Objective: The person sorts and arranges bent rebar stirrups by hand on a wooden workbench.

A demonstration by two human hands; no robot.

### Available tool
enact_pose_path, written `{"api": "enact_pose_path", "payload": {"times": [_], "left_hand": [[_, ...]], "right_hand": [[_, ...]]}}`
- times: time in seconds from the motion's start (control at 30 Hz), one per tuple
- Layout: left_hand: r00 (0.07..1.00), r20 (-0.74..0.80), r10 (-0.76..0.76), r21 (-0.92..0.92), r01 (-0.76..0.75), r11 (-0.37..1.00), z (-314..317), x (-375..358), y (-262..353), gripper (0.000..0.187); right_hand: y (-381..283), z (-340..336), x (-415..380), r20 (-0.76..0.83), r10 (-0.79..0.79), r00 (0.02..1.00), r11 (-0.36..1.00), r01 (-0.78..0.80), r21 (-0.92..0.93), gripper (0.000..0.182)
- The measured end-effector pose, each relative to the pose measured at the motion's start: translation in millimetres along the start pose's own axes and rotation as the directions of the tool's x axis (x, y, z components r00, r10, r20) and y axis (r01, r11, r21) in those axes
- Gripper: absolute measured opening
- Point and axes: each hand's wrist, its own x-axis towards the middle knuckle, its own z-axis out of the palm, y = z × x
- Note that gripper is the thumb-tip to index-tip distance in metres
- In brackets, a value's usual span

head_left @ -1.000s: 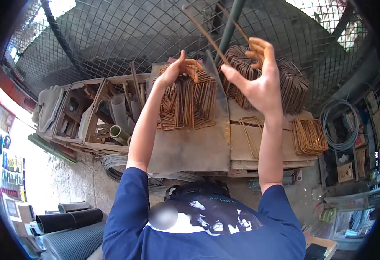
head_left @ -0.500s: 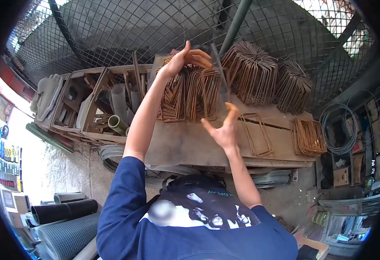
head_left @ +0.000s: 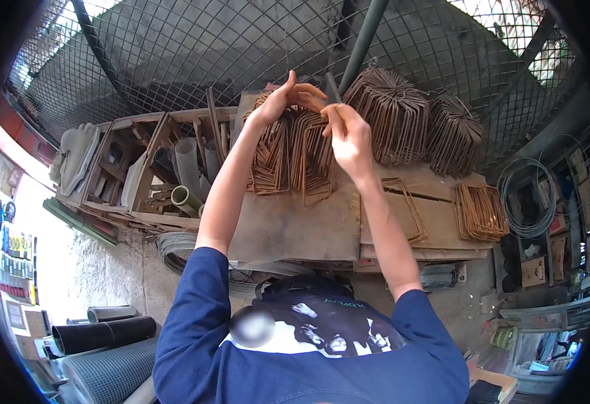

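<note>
Rusty rebar stirrups, bent into rectangles, stand in a packed row on the wooden table top. Over the upper end of this row is my left hand, its thumb raised and its fingers curved but apart. My right hand is closed in a pinch just right of the left fingertips. It grips the upper part of a rebar stirrup at the row's right end; the exact contact is partly hidden by the fingers. The two hands nearly meet.
Larger stirrup bundles stand at the back right. Flat stirrups lie on the table to the right. Wooden compartments with pipes are at left; a wire coil hangs right. Wire mesh rises behind.
My right hand has moved up and away from me, from open over the table to a pinch beside my left hand. The left hand has barely moved.
</note>
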Motion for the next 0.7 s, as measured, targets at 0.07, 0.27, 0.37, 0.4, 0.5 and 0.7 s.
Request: {"api": "enact_pose_path", "payload": {"times": [0.07, 0.27, 0.37, 0.4, 0.5, 0.7], "left_hand": [[1.000, -0.004, -0.023, -0.064, 0.023, 0.998, -3, -1, -3, 0.086], [0.978, -0.156, -0.137, -0.160, 0.111, 0.981, 0, -3, -1, 0.081], [0.989, -0.044, -0.140, -0.076, 0.137, 0.988, -4, -5, 2, 0.090], [0.987, -0.045, -0.154, -0.082, 0.150, 0.985, -4, -6, 0, 0.090], [0.989, -0.023, -0.146, -0.103, 0.143, 0.984, -5, -4, 0, 0.090], [0.993, -0.025, -0.118, -0.038, 0.117, 0.992, -2, -3, 8, 0.089]], "right_hand": [[-5, 1, 23, -0.045, -0.092, 0.995, 0.996, 0.092, -0.015, 0.020], [-18, 15, 58, 0.006, -0.120, 0.993, 0.989, 0.121, -0.090, 0.015], [-16, 17, 60, -0.011, -0.025, 1.000, 1.000, 0.025, -0.007, 0.021], [-14, 17, 61, -0.034, -0.005, 0.999, 0.998, 0.008, 0.063, 0.021], [-10, 17, 53, -0.071, 0.018, 0.997, 0.999, -0.015, 0.037, 0.024], [28, 52, -40, -0.169, 0.092, 0.981, 0.860, -0.164, -0.484, 0.117]]}}
